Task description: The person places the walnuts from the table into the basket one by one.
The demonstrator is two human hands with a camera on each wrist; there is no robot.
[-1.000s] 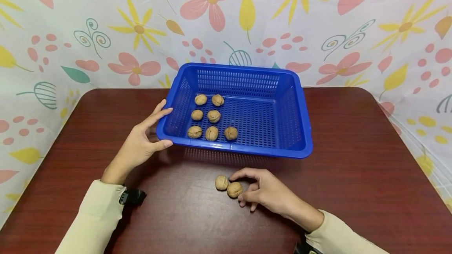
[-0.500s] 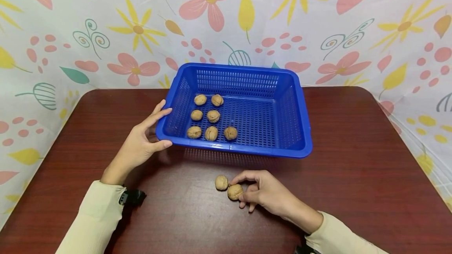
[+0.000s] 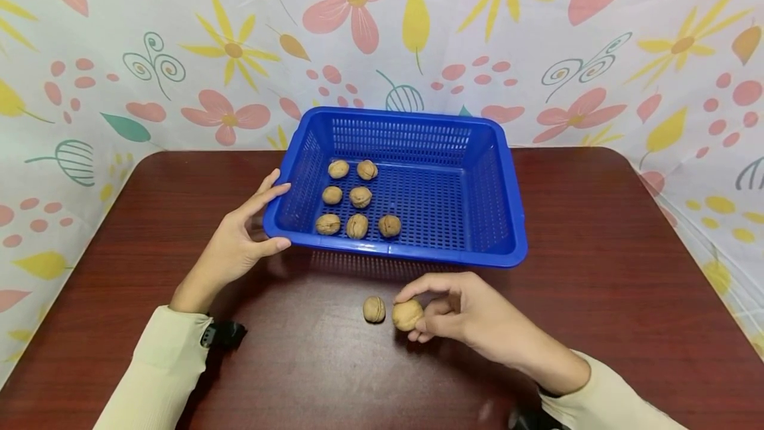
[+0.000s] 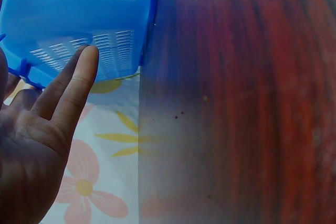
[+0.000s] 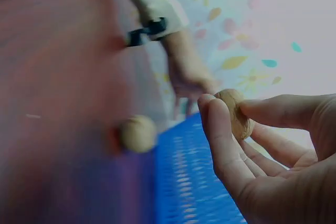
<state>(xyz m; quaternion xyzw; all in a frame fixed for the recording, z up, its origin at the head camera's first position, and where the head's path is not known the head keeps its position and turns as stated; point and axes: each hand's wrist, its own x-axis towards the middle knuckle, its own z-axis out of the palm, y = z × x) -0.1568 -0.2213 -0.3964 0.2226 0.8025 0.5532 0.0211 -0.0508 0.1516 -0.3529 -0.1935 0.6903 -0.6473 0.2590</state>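
My right hand point(image 3: 477, 317) pinches a walnut point(image 3: 408, 315) between thumb and fingertips, in front of the blue basket. In the right wrist view the pinched walnut point(image 5: 237, 114) stands out sharply, with the other fingers behind it. Just left of it a second walnut point(image 3: 374, 309) lies on the table. My left hand point(image 3: 233, 244) rests at the left end of the blue plastic basket point(image 3: 390, 249), fingers spread on its rim and thumb at the near corner. Straight fingers point(image 4: 79, 87) lie along the basket's side in the left wrist view.
Several walnuts point(image 3: 361, 197) sit in rows in the left half of the basket, three of them along its near side. The dark red wooden table point(image 3: 597, 271) ends at the back against a flower-printed cloth point(image 3: 382, 32).
My right hand has closed its fingertips on the right-hand walnut and moved it slightly up and right, apart from the other walnut. The left hand and basket stay put.
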